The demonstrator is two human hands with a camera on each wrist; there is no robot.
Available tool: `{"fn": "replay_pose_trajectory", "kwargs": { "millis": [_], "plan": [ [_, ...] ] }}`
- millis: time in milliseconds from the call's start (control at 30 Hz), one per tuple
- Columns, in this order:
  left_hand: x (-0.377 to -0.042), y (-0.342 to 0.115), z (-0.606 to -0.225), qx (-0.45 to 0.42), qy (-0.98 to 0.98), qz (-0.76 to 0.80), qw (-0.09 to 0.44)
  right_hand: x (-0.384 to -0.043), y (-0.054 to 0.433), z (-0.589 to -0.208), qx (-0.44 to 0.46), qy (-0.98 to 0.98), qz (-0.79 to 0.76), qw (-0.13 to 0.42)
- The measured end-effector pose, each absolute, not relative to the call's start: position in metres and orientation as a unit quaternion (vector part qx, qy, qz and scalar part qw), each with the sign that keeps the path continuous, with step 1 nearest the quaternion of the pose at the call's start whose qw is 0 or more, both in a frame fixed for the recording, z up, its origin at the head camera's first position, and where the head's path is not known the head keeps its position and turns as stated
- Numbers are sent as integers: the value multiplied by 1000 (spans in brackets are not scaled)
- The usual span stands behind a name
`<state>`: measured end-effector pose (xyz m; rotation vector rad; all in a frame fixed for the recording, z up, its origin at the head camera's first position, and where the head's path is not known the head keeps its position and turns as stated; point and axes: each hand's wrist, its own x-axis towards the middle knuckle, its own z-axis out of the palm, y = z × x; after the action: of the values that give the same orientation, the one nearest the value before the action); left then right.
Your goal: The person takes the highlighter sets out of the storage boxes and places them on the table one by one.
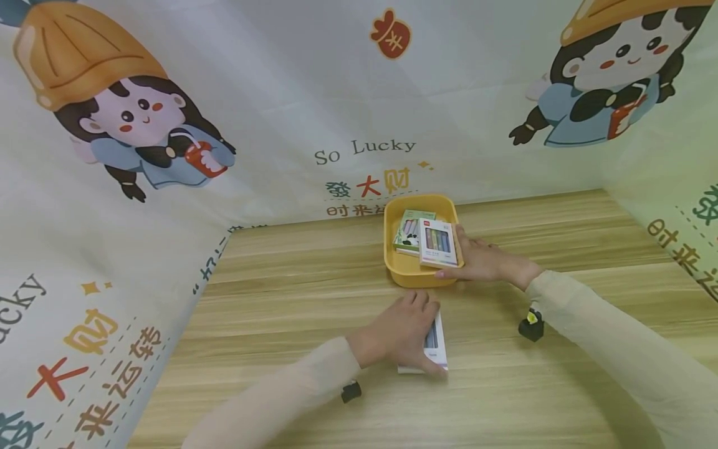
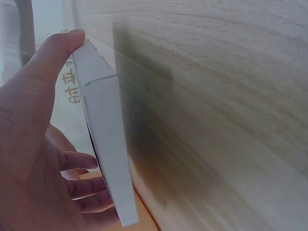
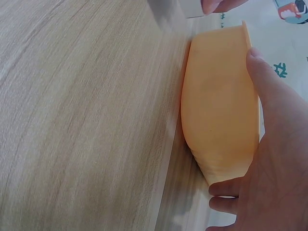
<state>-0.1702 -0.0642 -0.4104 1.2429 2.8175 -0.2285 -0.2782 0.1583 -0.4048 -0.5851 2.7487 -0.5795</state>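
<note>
My left hand (image 1: 399, 332) grips a flat white box (image 1: 435, 358) by its edges, thumb at the near end and fingers at the far end. In the left wrist view, the white box (image 2: 108, 125) is seen edge-on, close over the table. My right hand (image 1: 485, 259) holds the right front corner of a yellow bin (image 1: 412, 279), thumb along its front rim and fingers around its right side. Inside the bin, a white box with a window of coloured sticks (image 1: 437, 244) partly overlaps a green box with a panda picture (image 1: 406, 227).
The bin stands on a wood-grain table (image 1: 291, 274) near its back edge. A white printed cloth (image 1: 280, 125) with cartoon figures and lettering rises behind and at both sides. Small black pieces hang below both sleeves.
</note>
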Motion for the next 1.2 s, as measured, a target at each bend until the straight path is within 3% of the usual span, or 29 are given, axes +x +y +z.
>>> {"fn": "replay_pose_trajectory", "kwargs": {
  "millis": [600, 1200],
  "plan": [
    [-169, -59, -420, 402, 913, -60, 21, -278, 159, -402, -199, 950, -194, 142],
    [-167, -56, -424, 396, 915, -56, 53, -279, 159, -405, -196, 949, -199, 144]
  ]
}}
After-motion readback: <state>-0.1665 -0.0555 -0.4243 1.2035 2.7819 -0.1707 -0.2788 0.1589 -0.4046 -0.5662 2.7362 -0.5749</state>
